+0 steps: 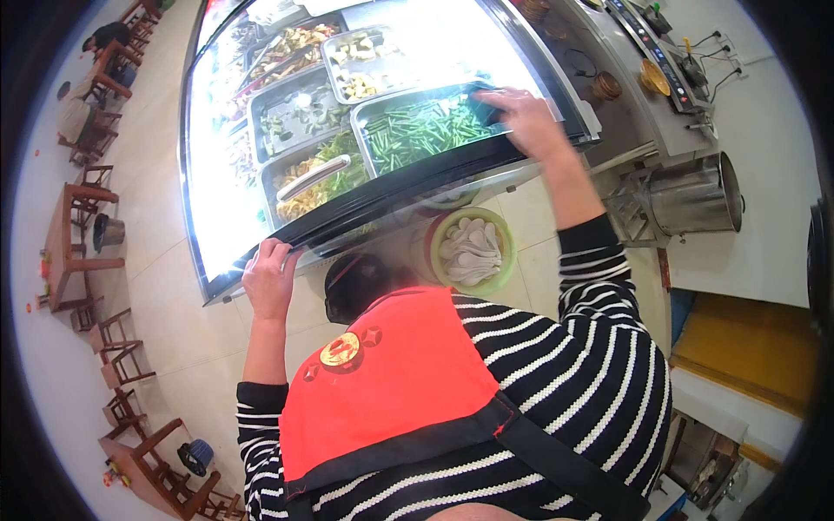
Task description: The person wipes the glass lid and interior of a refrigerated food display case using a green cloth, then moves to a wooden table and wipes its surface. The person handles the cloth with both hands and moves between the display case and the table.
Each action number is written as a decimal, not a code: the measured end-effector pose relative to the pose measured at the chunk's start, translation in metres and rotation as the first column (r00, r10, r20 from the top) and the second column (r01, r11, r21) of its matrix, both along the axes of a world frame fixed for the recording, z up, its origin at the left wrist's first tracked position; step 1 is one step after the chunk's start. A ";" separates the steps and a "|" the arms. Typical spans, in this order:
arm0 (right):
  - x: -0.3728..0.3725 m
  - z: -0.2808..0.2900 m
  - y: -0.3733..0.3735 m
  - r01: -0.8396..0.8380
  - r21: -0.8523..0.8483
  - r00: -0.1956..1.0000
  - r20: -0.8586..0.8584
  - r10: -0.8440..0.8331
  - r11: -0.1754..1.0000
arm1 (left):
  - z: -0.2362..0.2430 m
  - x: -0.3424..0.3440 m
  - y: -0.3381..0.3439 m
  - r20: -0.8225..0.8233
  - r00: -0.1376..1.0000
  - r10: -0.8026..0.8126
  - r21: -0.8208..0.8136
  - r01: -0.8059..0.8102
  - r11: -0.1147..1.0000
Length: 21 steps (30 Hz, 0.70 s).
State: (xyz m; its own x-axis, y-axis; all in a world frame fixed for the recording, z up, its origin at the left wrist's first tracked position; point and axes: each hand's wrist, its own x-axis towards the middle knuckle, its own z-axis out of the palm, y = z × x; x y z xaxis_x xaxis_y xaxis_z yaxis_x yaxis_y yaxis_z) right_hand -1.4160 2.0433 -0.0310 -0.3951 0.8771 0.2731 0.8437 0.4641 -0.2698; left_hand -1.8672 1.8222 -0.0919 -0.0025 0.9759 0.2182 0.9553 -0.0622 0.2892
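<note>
My right hand (524,119) reaches forward onto the glass of a food display counter (365,208) and presses a dark blue-green cloth (486,106) against it, over a metal tray of green beans (426,130). My left hand (269,278) grips the black near edge of the counter at its left end. Both arms wear black-and-white striped sleeves, with a red apron below them.
Several metal trays of cooked food (304,113) sit under the glass. A green bowl of white spoons (473,252) stands below the counter. A steel pot (695,195) is at the right. Wooden tables and chairs (78,234) line the left floor.
</note>
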 end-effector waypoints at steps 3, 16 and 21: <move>0.080 -0.002 0.033 0.318 -0.021 0.937 -0.146 -0.317 0.948 | 0.003 -0.017 0.011 0.029 0.985 -0.169 0.037 0.168 0.985; -0.233 -0.019 -0.118 -0.206 -0.019 0.974 0.089 0.207 0.978 | -0.034 -0.124 0.020 0.261 0.870 -0.419 -0.141 0.463 0.875; -0.231 -0.037 -0.107 -0.164 0.097 0.984 -0.053 0.169 0.982 | -0.059 -0.133 0.011 0.242 0.858 -0.454 -0.082 0.484 0.871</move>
